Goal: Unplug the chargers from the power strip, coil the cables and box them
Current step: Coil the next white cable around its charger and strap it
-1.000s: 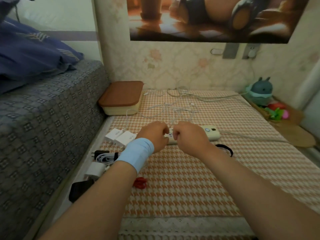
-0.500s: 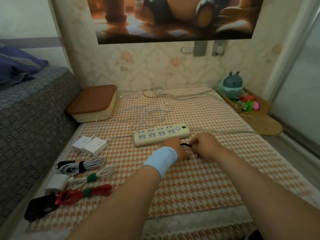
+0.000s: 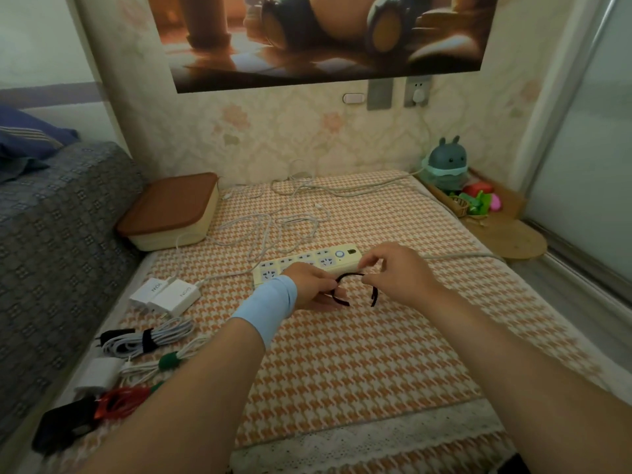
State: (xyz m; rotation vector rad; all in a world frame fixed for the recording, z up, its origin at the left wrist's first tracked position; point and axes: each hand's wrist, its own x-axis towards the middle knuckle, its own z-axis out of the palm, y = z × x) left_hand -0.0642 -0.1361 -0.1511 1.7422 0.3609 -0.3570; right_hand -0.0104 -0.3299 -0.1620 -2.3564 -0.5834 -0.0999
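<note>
A cream power strip (image 3: 328, 260) lies across the houndstooth cloth with its sockets bare. Just in front of it my left hand (image 3: 313, 285) and my right hand (image 3: 398, 271) each pinch one end of a thin black strap (image 3: 352, 276), lifted above the cloth. Two white chargers (image 3: 166, 295) lie to the left, their white cables (image 3: 273, 230) loose behind the strip. Three coiled, tied cables sit at the left edge: grey-white (image 3: 147, 340), white with a green tie (image 3: 164, 362) and red (image 3: 118, 401). The cream box with a brown lid (image 3: 171, 210) stands shut at the back left.
A grey patterned sofa (image 3: 51, 251) borders the left side. The strip's own cord (image 3: 458, 256) runs right toward a wall socket (image 3: 417, 92). A round toy (image 3: 446, 164) and small coloured items sit on a shelf at the back right. A black adapter (image 3: 65, 425) lies near left.
Both hands came off the power strip, picked the black strap up from the cloth and raised it. The camera view swung right and down.
</note>
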